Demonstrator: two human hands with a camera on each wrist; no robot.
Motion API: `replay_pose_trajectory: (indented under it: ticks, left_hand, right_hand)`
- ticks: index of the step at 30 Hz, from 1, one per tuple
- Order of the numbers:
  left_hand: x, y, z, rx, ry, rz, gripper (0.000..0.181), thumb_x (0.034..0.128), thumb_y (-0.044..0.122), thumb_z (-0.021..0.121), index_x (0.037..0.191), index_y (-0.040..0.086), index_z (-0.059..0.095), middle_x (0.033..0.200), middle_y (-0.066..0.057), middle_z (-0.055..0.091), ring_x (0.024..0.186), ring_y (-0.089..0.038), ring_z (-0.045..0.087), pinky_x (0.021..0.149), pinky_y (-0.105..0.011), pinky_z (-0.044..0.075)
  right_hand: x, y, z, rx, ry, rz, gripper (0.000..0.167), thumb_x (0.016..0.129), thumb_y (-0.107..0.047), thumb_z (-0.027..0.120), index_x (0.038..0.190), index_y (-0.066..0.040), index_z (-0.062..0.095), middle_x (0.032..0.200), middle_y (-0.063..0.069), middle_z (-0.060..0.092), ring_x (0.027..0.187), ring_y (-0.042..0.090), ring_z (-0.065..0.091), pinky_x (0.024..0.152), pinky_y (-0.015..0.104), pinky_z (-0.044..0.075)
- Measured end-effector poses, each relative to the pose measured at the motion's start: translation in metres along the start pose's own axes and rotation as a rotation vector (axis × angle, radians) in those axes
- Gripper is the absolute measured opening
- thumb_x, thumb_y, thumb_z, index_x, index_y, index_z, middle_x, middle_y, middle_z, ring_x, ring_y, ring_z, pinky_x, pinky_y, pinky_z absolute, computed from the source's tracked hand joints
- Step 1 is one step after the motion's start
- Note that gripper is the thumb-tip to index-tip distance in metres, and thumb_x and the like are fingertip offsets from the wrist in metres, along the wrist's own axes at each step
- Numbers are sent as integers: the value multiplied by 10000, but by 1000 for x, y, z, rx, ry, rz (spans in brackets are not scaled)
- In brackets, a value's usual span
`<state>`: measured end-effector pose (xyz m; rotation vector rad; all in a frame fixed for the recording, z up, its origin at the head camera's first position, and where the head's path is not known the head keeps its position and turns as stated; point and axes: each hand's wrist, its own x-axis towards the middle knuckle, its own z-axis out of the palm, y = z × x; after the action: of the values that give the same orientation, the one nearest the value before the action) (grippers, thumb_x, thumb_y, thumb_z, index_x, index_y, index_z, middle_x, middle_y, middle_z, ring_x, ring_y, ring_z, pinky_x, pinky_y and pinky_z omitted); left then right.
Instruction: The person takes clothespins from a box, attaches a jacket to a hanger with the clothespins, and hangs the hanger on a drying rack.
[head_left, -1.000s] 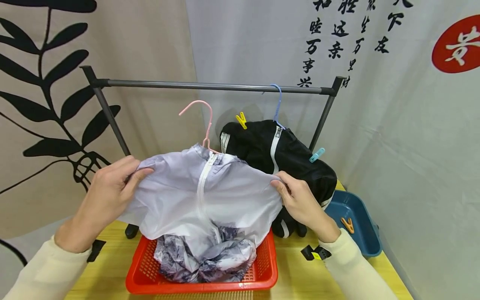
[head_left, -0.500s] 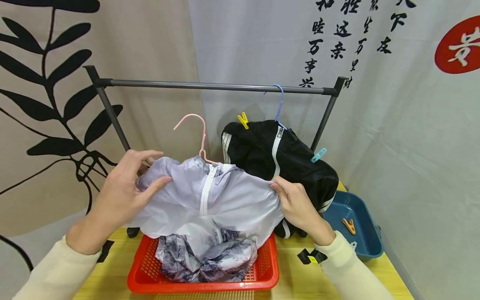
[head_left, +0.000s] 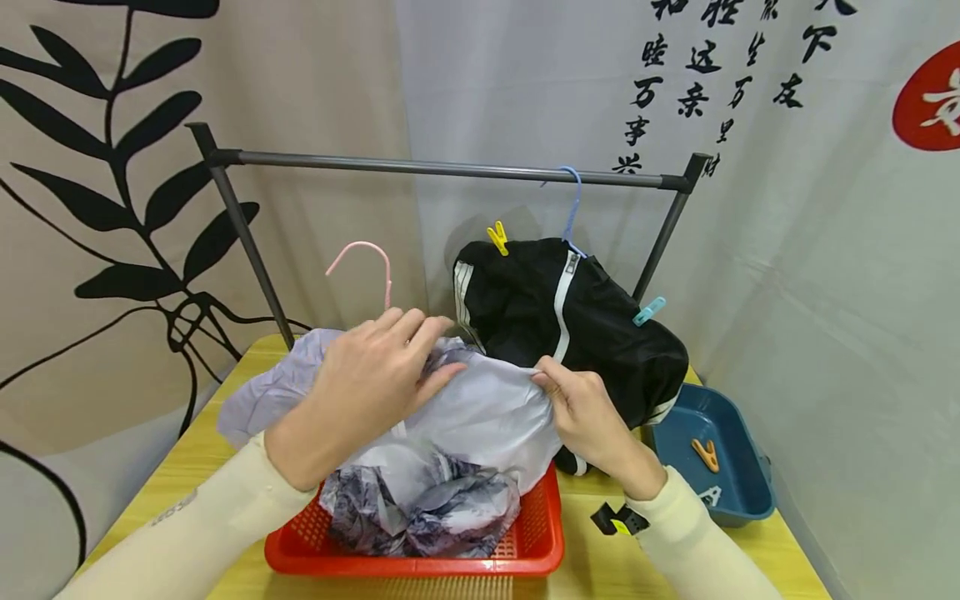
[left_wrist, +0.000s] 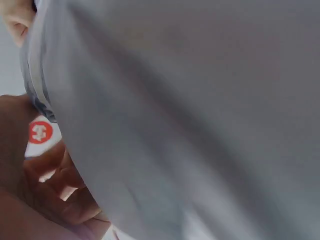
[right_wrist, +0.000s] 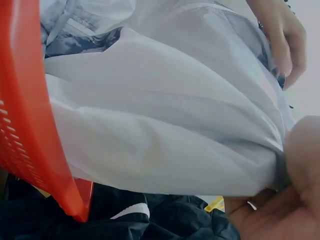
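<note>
A pale lilac-to-white zip jacket (head_left: 487, 400) with a dark mottled lower part lies over a red basket (head_left: 412, 567). My right hand (head_left: 588, 408) pinches the jacket's right shoulder between thumb and fingers and holds it raised. Over the collar is my left hand (head_left: 375, 375), its thumb (head_left: 442, 379) spread apart from the fingers. The collar edge lies near its fingertips, and the right wrist view shows that hand (right_wrist: 287, 42) beside the cloth. From behind my left hand rises the hook of a pink hanger (head_left: 386, 271); its lower part is hidden.
A black jacket (head_left: 525, 308) hangs by a blue hanger (head_left: 573, 208) on the grey rack bar (head_left: 450, 169). Yellow (head_left: 497, 238) and light-blue clips (head_left: 649, 311) are on it. A blue bin (head_left: 738, 442) at the right holds an orange clip (head_left: 706, 455).
My left hand lets go of the jacket's left shoulder and moves right to the collar. The left shoulder sags, and the pink hanger sinks and shifts left. My right hand keeps its hold.
</note>
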<state>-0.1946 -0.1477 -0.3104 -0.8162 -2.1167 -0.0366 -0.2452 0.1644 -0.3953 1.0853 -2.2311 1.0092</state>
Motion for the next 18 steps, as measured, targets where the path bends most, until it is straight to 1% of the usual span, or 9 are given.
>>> replay_pose_trajectory:
  ticks: [2,3,6,8,10,13,15,16,18]
  left_hand:
    - [9,5,4,8,-19,-29,284,1062,350,888,1091,83,795,929,-67,789,767,-256,741,634,-400,670]
    - [13,7,5,-9,-20,-53,246,1061,303,889,1029,84,781,874,-61,770,724,-251,732,603,-402,663]
    - [21,8,8,-87,11,-163,240,1092,182,836,928,58,713,721,-64,673,594,-281,685,507,-445,601]
    - [25,8,8,-125,43,-248,270,1115,142,789,905,28,663,661,-94,629,561,-352,677,498,-506,573]
    - [29,7,8,-133,63,-323,279,1135,131,749,908,6,646,652,-139,648,585,-438,708,528,-578,575]
    - [30,6,7,-160,42,-403,223,1146,138,734,982,-9,700,719,-182,742,659,-493,759,593,-624,601]
    - [29,6,5,-212,13,-423,150,1137,145,759,1094,2,743,757,-171,779,653,-444,767,591,-575,613]
    - [27,5,4,-243,4,-418,135,1129,146,775,1147,14,752,774,-155,798,654,-403,772,592,-538,619]
    - [20,1,2,-301,13,-379,151,1107,135,809,1208,37,753,800,-108,811,649,-285,756,596,-442,621]
  right_hand:
    - [-1,-1,0,-12,-11,-13,148,1118,22,686,1032,-97,671,682,-39,416,674,58,608,621,223,550]
    - [-2,-1,0,-20,-17,-18,139,1115,19,692,1037,-93,671,679,-37,411,672,63,609,626,228,563]
    - [-5,-1,1,-37,-33,-25,119,1111,15,703,1055,-85,674,682,-44,408,691,66,633,687,250,634]
    - [-8,-1,1,-43,-42,-24,114,1107,20,707,1064,-80,675,687,-55,403,695,64,638,714,266,657]
    - [-10,1,0,-46,-47,-19,118,1108,24,706,1067,-82,672,695,-67,394,702,56,639,726,265,658]
    - [-12,3,-2,-45,-38,-16,123,1106,32,703,1062,-78,669,700,-69,388,697,58,624,701,258,620]
    - [-13,5,-3,-44,-21,-15,129,1104,38,699,1055,-77,667,703,-62,394,699,59,617,691,256,595]
    - [-14,6,-4,-42,-12,-13,134,1103,41,697,1049,-78,665,704,-57,391,696,60,608,687,256,581]
    - [-14,7,-5,-33,5,-4,152,1108,43,685,1030,-83,651,712,-53,383,700,54,594,689,249,556]
